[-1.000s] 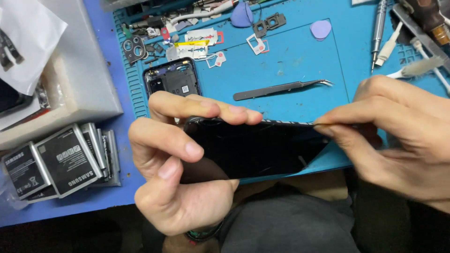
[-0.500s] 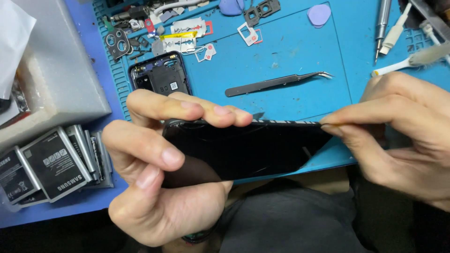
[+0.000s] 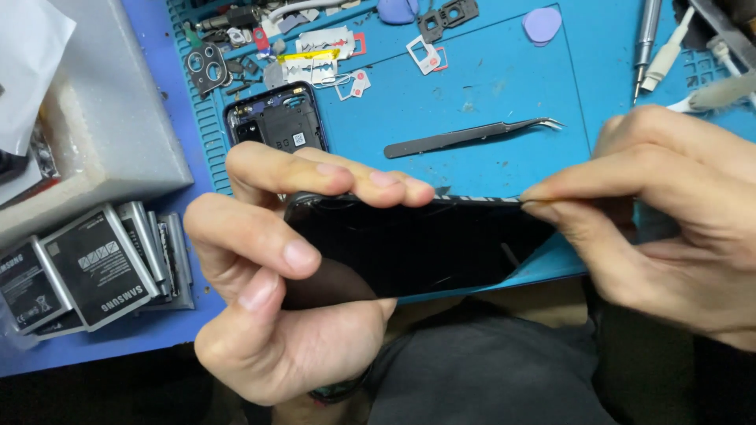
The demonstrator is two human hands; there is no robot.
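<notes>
Black phone screen (image 3: 417,248) hovering over the near edge of the blue mat (image 3: 488,86), left hand (image 3: 276,291) wrapping its left end, fingers lying along the top edge, right hand (image 3: 669,220) pinching the top right corner, tweezers (image 3: 472,135) lying just beyond, batteries (image 3: 94,271) stacking at left.

The phone (image 3: 417,248) sits between the left hand (image 3: 276,291) and the right hand (image 3: 669,220), in front of the mat (image 3: 488,94). Behind the phone, on the mat, lie the tweezers (image 3: 472,135); behind-left, the phone frame (image 3: 276,126). Left of the phone lies the battery stack (image 3: 94,267).
</notes>
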